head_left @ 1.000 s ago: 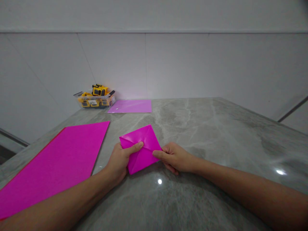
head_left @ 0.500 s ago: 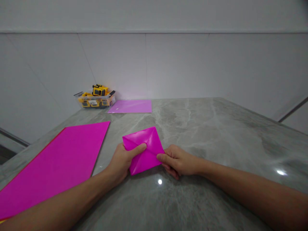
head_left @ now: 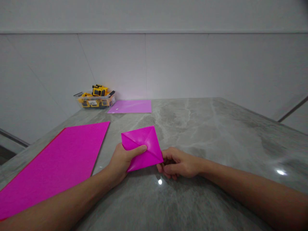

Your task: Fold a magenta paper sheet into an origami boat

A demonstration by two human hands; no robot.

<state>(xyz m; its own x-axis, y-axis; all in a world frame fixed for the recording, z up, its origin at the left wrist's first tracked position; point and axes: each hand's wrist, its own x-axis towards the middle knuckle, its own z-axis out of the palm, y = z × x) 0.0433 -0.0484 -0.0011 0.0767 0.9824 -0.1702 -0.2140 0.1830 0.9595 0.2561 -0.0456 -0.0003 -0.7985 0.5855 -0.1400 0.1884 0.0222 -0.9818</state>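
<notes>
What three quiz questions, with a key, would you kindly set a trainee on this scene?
1. Multiple choice: where does the thumb of the left hand lie relative to the folded pink paper? (a) under it; (b) on its upper face; (c) well away from it.

2. True or false: the clear box holding yellow toy vehicles stands to the left of the lilac sheet.

3. Fill in the colour: a thin ____ line runs along the left edge of the large pink sheet.

Key: 1. b; 2. true; 3. red.
</notes>
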